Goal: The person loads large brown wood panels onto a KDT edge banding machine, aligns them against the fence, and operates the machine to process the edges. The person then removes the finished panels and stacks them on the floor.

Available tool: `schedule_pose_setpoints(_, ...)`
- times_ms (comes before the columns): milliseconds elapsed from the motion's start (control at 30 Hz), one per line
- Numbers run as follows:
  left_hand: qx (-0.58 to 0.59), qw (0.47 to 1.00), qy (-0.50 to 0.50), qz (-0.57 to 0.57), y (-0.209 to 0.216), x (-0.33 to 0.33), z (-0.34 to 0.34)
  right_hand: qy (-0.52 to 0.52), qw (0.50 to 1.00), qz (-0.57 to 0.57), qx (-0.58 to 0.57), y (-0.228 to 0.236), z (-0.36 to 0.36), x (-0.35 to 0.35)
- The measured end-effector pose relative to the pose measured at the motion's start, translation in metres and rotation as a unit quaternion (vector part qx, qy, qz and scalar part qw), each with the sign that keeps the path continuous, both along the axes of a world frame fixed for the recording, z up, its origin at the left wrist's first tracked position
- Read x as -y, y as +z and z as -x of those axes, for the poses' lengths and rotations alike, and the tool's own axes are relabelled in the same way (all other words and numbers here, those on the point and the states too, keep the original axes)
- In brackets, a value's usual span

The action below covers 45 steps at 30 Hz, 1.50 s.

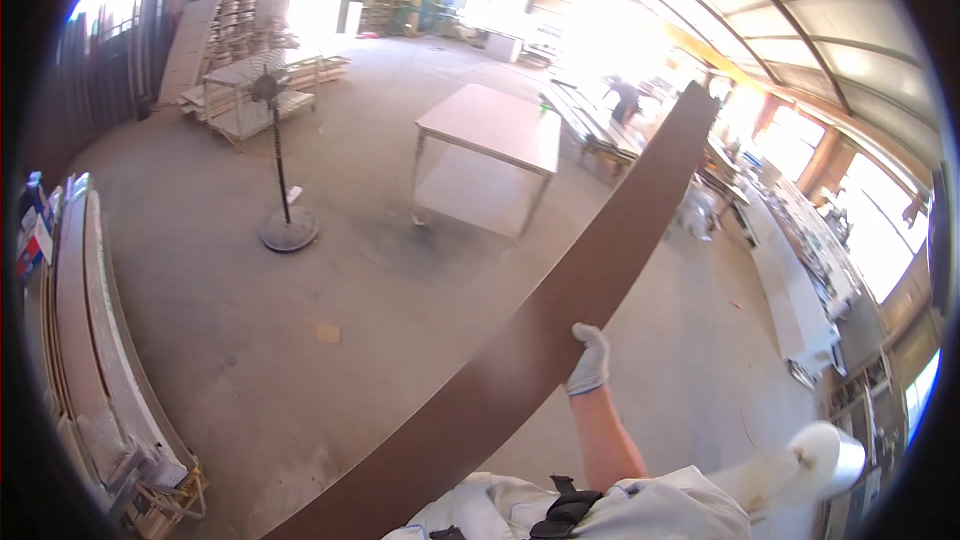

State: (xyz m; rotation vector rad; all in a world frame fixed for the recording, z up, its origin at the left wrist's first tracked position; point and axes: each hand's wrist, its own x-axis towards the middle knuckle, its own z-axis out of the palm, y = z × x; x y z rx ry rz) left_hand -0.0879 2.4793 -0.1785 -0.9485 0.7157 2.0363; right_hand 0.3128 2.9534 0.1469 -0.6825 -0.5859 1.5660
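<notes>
A long, flat brown board (520,350) runs diagonally across the view, from the lower left up to the upper right. My right hand (590,358), in a pale glove with a bare forearm behind it, is closed on the board's right edge near its middle. Its thumb lies over the face, while the other fingers are mostly hidden. The board's lower end passes out of the picture beside my light-coloured clothing (680,508). My left hand does not show.
A pale-topped table (490,120) stands ahead, behind the board. Left of it are a pedestal fan (280,155) and a rack (240,100). Long panels (85,310) are stacked at far left. A cluttered workbench (790,270) lines the right; another person (625,100) is farther back.
</notes>
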Motion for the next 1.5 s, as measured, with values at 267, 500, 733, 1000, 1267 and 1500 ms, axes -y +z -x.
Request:
schedule_pose_setpoints(267, -0.057, 0.996, 0.051, 0.055, 0.066, -0.233, 0.008, 0.188, 0.959, 0.210, -0.039, -0.142, 0.176, -0.242)
schedule_pose_setpoints(500, -0.089, 0.987, 0.095, 0.099, 0.108, -0.417, 0.019, 0.222, 0.943, 0.246, 0.026, -0.253, 0.247, -0.458)
schedule_pose_setpoints(733, -0.089, 0.971, 0.172, 0.141, 0.121, -0.602, -0.010, 0.259, 0.932, 0.253, 0.013, -0.221, 0.279, -0.734)
schedule_pose_setpoints(1000, -0.131, 0.963, -0.216, -0.090, 0.058, -0.931, -0.042, 0.373, 0.867, 0.329, 0.019, -0.297, 0.317, -0.808)
schedule_pose_setpoints(1267, -0.228, 0.883, -0.387, 0.134, 0.166, -0.963, -0.022, 0.246, 0.934, 0.244, 0.083, -0.263, 0.381, -0.924)
schedule_pose_setpoints(1500, -0.023, 0.881, -0.124, 0.457, 0.024, -0.637, -0.132, 0.313, 0.917, 0.212, 0.129, -0.283, 0.348, -0.944)
